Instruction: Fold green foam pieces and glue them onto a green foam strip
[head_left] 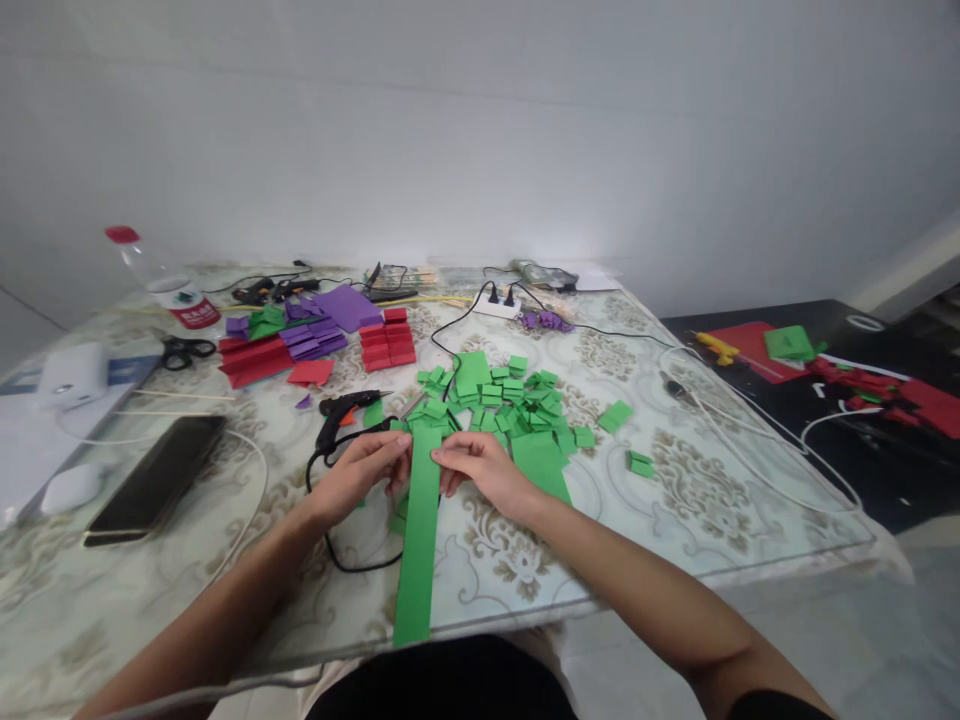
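A long green paper strip [420, 540] runs from between my hands down toward the table's near edge. My left hand [375, 462] pinches its left side near the far end. Opposite it, my right hand [478, 466] grips the right side, thumb on the strip. Just beyond my fingers lies a heap of small folded green paper pieces [536, 405]. A larger green sheet [540, 462] is partly under that heap, beside my right hand. Left of the heap rests a black glue gun [341, 415] with an orange trigger, its cord looping near my left wrist.
Red folded papers [388, 340] and purple ones [313, 338] lie at the back left, near scissors [184, 350] and a bottle [176, 290]. A phone [157, 480] is at left. A power strip [496, 302] stands behind. White cable [750, 470] crosses the right side.
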